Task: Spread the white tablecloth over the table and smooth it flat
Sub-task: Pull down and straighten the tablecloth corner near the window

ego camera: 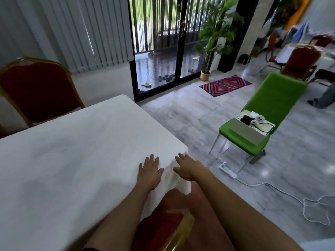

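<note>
Nearest, a red chair [163, 227] stands below the near tabletop corner. White tablecloth [81, 151] covers the tabletop, and its corner hangs in folds. Left hand [150, 171] lies flat on the cloth, fingers straight. Right hand [186, 167], fingers spread, lies just beside it over the draped corner, holding nothing.
</note>
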The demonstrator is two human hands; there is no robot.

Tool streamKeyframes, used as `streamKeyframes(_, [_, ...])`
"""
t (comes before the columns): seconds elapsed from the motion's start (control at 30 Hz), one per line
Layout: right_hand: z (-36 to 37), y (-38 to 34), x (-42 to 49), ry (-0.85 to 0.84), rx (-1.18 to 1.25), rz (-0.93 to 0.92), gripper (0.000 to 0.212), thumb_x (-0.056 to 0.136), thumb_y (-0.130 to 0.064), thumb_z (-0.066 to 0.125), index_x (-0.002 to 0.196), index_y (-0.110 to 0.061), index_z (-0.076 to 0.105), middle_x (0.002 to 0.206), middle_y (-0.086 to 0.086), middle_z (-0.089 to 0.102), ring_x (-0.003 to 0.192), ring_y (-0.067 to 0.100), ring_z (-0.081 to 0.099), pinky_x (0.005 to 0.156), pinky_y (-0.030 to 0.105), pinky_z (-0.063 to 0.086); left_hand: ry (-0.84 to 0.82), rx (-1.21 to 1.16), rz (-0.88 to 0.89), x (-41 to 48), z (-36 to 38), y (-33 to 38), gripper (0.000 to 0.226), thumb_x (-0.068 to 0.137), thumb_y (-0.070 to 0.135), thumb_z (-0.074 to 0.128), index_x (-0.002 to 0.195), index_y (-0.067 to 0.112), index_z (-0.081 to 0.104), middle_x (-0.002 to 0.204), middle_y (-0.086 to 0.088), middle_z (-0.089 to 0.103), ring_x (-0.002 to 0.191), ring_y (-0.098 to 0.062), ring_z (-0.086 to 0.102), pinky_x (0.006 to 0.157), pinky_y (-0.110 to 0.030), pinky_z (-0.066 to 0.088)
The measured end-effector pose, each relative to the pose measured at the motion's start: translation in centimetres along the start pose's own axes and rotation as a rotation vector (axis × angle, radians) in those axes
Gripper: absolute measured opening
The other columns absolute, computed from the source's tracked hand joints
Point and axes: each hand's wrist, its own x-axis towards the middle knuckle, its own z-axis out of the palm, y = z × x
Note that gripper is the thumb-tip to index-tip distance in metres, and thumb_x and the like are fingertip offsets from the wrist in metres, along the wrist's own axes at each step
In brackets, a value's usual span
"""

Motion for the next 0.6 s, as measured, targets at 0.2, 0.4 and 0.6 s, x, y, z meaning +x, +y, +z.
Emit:
streamKeyframes(0.2, [1.0, 5.2, 3.2, 0.016, 0.086, -0.016, 0.056, 0.102, -0.036, 0.032, 0.152, -0.015, 0.020, 0.162, 0.002, 0.009, 0.147, 0.022, 0.015, 0.111, 0.050, 0.027, -0.019, 0.040, -0.017, 3.8, 0.9, 2.1, 0.061, 0.100, 0.044, 0.021, 0.152, 0.015, 0.004, 0.161, -0.010, -0.005, 0.149, -0.027, -0.002, 0.119, -0.048, 0.006])
streamKeyframes(0.4, [3.4, 11.7, 8.4, 0.185, 0.332, 0.087, 0.037, 0.091, -0.026, 0.045, 0.126, -0.022, 0.057, 0.134, -0.001, 0.052, 0.115, 0.023, 0.055, 0.091, 0.041, 0.048, 0.039, 0.065, -0.055, 8.5, 0.3, 4.6, 0.058, 0.101, 0.042, 0.020, 0.151, 0.015, 0.007, 0.161, -0.009, 0.001, 0.149, -0.026, 0.001, 0.119, -0.048, 0.007])
streamKeyframes(0.6, [4.1, 15.2, 15.5, 0.258, 0.565, -0.054, 0.048, 0.089, -0.024, 0.060, 0.136, -0.030, 0.050, 0.143, -0.001, 0.047, 0.126, 0.021, 0.049, 0.100, 0.045, 0.045, 0.073, 0.019, -0.215, 13.0, 0.2, 7.6, 0.058, 0.100, 0.043, 0.019, 0.151, 0.020, 0.006, 0.161, -0.006, 0.000, 0.149, -0.024, -0.001, 0.119, -0.047, 0.003])
